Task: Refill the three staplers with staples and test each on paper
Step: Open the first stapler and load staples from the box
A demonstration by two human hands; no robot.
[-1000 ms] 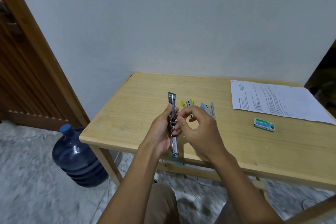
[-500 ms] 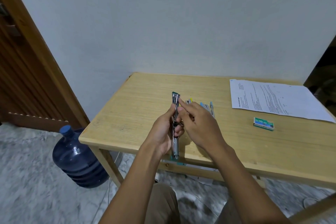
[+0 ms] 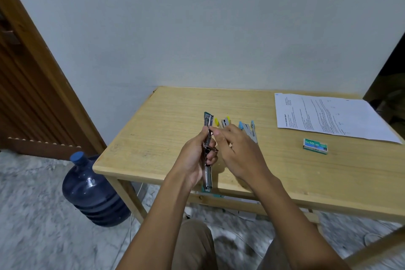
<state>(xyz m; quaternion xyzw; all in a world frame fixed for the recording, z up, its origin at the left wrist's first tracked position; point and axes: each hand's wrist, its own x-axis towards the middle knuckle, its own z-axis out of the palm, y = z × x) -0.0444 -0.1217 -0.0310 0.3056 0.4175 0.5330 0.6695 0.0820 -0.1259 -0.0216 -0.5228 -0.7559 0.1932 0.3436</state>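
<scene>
Above the near edge of the pale wooden table (image 3: 164, 129), the left hand (image 3: 192, 160) grips an opened green-and-metal stapler (image 3: 207, 178) round its middle. The right hand (image 3: 238, 155) brings thumb and forefinger together at its upper rail; whether they pinch anything cannot be told. Just beyond the hands lie a yellow-tipped stapler (image 3: 224, 121) and a blue-tipped stapler (image 3: 249, 129).

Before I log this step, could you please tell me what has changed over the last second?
The right hand edged left to the open stapler; its forefinger reached up near the top, then came back down, fingertips now at the upper track. Whether it pinches anything cannot be told. The left hand still grips the stapler upright. The yellow stapler, blue stapler, staple box and paper stayed on the table.
</scene>
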